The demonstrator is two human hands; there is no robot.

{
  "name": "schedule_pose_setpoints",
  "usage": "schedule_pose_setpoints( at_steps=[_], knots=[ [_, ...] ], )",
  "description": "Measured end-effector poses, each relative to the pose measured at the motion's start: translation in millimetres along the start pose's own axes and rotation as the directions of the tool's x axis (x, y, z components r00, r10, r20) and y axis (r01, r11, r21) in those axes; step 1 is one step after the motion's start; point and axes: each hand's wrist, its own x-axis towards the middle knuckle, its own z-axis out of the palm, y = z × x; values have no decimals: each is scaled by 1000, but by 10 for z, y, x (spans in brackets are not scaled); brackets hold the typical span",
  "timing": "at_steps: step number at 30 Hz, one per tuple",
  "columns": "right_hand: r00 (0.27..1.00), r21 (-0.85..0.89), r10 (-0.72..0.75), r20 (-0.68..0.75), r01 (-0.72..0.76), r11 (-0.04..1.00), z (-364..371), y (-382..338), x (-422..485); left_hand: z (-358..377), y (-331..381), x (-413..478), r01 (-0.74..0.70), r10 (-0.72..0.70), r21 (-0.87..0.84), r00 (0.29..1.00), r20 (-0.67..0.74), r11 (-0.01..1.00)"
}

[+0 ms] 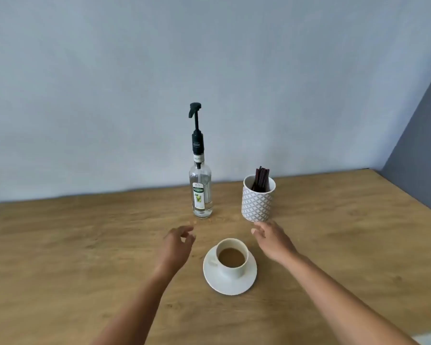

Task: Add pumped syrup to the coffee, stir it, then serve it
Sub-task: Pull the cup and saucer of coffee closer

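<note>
A white cup [232, 260] of milky coffee stands on a white saucer [230, 282] near the table's middle. Behind it, a clear syrup bottle [200, 192] with a tall black pump [196, 125] stands upright. To its right a patterned pot [257, 199] holds several dark stir sticks [261, 179]. My left hand [178, 245] hovers left of the cup, below the bottle, fingers loosely curled and holding nothing. My right hand [271, 239] hovers right of the cup, just in front of the pot, fingers spread and empty.
The wooden table [72, 245] runs to a pale blue wall behind the bottle and pot. A darker grey wall [423, 155] closes the right side. The table's near right corner shows at the bottom right.
</note>
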Motion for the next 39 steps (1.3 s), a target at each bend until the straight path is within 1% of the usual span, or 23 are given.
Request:
schedule_pose_setpoints(
  at_steps=[2,4,6,9,13,17,19,24,33,39],
  knots=[
    [999,-12,43,29,-42,999,76,46,-67,102,-75,-79,53,-53,-14,998,44,998],
    [994,-19,79,80,-78,997,182,116,-155,219,-162,-208,111,-113,25,989,99,993],
    [988,-9,113,103,-113,994,283,175,-210,307,-242,-281,171,-175,37,975,136,985],
    [980,24,159,117,-163,986,384,235,-260,375,-265,-358,279,-263,-47,940,217,959],
    [965,61,208,161,-220,974,522,298,-313,494,-277,-418,367,-329,-114,908,257,923],
    [958,130,240,156,-261,957,632,308,-318,568,-299,-424,404,-344,-209,898,273,890],
    [960,137,242,142,-261,956,664,312,-298,589,-309,-415,426,-356,-250,891,280,870],
    [959,171,252,129,-272,947,709,321,-234,608,-345,-373,461,-388,-303,880,274,834],
    [961,190,237,142,-262,946,751,318,-12,594,-334,-237,447,-382,-299,889,252,843],
    [963,188,218,157,-246,951,740,312,70,580,-321,-207,453,-388,-325,888,247,830]
  ],
)
